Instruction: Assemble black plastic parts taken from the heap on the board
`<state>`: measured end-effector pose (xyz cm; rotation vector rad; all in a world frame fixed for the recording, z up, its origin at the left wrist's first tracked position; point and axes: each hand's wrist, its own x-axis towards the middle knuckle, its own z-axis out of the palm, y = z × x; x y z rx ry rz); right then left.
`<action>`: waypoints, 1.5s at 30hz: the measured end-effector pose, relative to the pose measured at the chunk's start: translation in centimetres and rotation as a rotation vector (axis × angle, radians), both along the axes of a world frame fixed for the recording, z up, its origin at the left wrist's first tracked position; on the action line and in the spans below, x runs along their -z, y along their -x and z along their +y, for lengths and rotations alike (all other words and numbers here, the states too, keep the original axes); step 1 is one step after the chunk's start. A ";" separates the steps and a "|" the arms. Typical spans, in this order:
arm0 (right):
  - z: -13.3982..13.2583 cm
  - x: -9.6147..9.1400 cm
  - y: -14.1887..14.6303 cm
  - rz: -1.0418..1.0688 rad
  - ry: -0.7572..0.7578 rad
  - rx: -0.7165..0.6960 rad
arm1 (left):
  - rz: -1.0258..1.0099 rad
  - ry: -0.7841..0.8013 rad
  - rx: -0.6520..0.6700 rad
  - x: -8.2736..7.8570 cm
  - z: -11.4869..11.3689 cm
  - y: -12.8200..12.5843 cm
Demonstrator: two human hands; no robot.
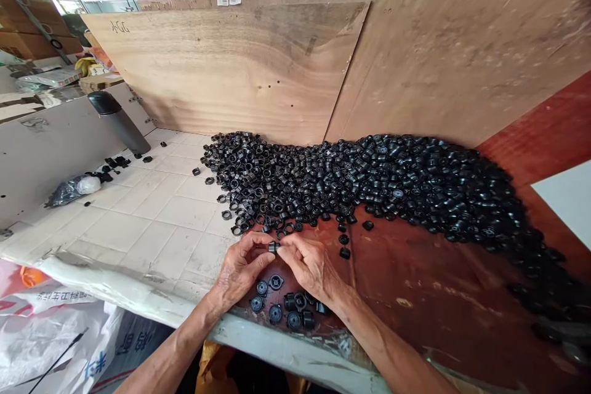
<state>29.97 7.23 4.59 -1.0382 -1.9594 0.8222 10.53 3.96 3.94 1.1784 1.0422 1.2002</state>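
Black plastic cap (274, 247) pinched axis-level between left hand (242, 268) and right hand (310, 265)

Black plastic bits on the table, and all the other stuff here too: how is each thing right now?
Left hand, pinching a small black plastic part
Right hand, pinching the same part from the other side
Big heap of black plastic parts, loose and spread along the table
Little group of round black plastic parts, lying apart from the heap, below the hands
Tall dark grey flask, lid on
Light brown plywood board, standing behind the heap
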 end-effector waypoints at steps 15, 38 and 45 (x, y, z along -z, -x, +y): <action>-0.3 -1.0 -0.4 0.009 -0.004 -0.033 | 0.030 -0.006 -0.001 0.0 0.0 0.2; -0.2 -0.5 -0.5 0.077 -0.037 -0.078 | -0.084 0.063 0.063 -0.5 0.1 0.0; -0.2 -1.2 -0.6 0.087 -0.033 -0.075 | -0.076 0.038 0.070 -0.6 0.1 -0.2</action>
